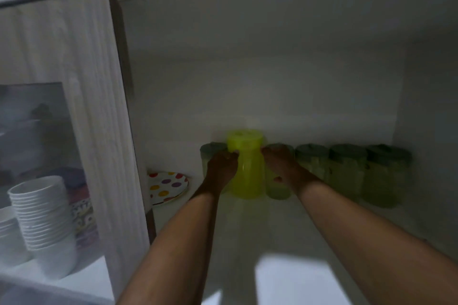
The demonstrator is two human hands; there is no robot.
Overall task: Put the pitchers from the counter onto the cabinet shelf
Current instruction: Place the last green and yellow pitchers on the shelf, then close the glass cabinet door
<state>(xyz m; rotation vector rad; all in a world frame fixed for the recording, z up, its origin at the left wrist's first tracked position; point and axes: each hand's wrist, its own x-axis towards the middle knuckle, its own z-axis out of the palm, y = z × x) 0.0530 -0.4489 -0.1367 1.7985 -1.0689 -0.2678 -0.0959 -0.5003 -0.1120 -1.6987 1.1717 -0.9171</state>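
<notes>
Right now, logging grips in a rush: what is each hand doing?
Left hand: closed on the yellow pitcher.
Right hand: on the same pitcher's other side, holding it.

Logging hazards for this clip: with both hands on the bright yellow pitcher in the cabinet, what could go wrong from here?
1. The yellow pitcher sits tight between darker pitchers in the row; sliding it could knock one over.
2. The left hand and right hand press only its sides, so the grip might slip.
3. The shelf is dim, making placement hard to judge.
</notes>
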